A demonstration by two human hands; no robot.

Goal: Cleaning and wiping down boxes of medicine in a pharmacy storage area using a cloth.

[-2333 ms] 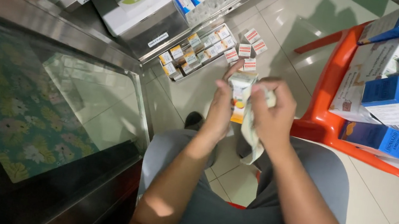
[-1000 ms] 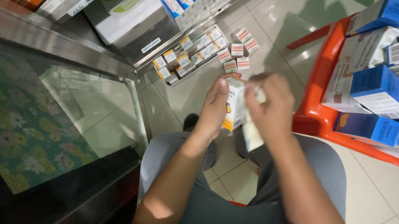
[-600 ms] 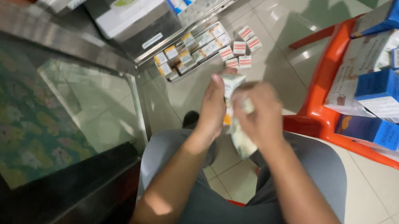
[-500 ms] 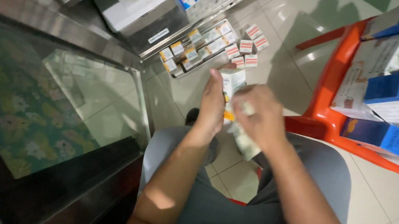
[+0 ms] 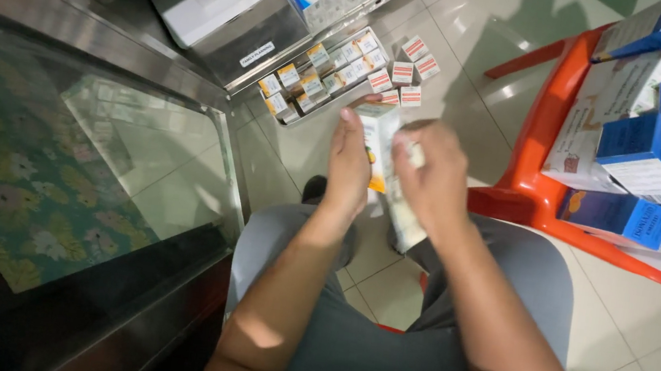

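Seated beside the glass counter, I held both hands together, my left hand and right hand clamped on a small white-and-orange box, just above the tray of little boxes on the floor.

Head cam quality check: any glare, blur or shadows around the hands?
Head view: glare patches on the floor tiles; reflections in the glass counter; right hand slightly motion-blurred, left hand and small carton sharper; soft shadows beside the orange chair.
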